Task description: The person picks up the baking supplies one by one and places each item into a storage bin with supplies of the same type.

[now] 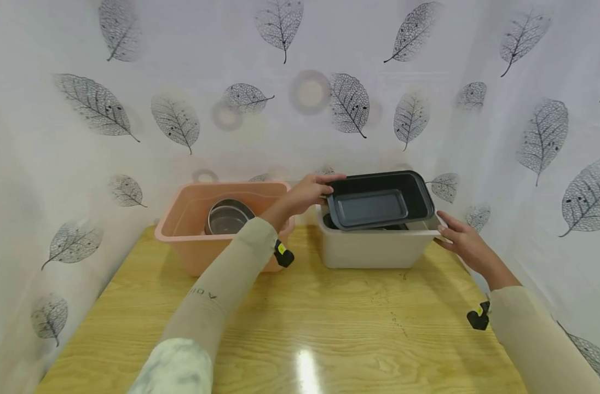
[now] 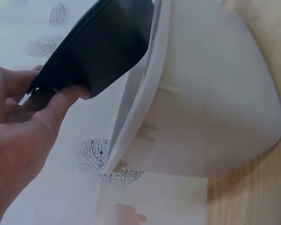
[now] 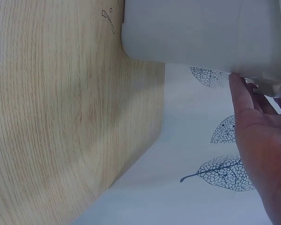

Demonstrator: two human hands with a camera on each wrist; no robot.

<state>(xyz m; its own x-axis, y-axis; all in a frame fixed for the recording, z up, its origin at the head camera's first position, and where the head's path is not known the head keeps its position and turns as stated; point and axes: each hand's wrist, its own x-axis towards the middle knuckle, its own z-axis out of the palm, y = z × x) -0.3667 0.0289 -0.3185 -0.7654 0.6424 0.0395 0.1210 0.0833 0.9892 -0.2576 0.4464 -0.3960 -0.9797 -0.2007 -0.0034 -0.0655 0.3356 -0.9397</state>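
In the head view, my left hand [image 1: 306, 192] pinches the left end of a black rectangular baking pan [image 1: 374, 208]. The pan is tilted with its inside towards me, over the opening of a white plastic bin [image 1: 371, 251]. From the left wrist view, the thumb presses the outside of the pan [image 2: 107, 47] while the fingers reach over its rim. My right hand [image 1: 463, 241] holds the rim at the bin's right end. Seen from the right wrist, its thumb lies against the bin wall [image 3: 201, 33] and its fingers go under the rim. Something dark [image 1: 329, 221] shows inside the bin below the pan.
Left of the white bin stands a pink plastic bin [image 1: 182, 238] with a round metal pot [image 1: 229, 216] in it, partly hidden by the front wall. Both bins sit at the back of a wooden table [image 1: 339, 317]. A leaf-patterned white curtain [image 1: 300, 142] hangs close behind.
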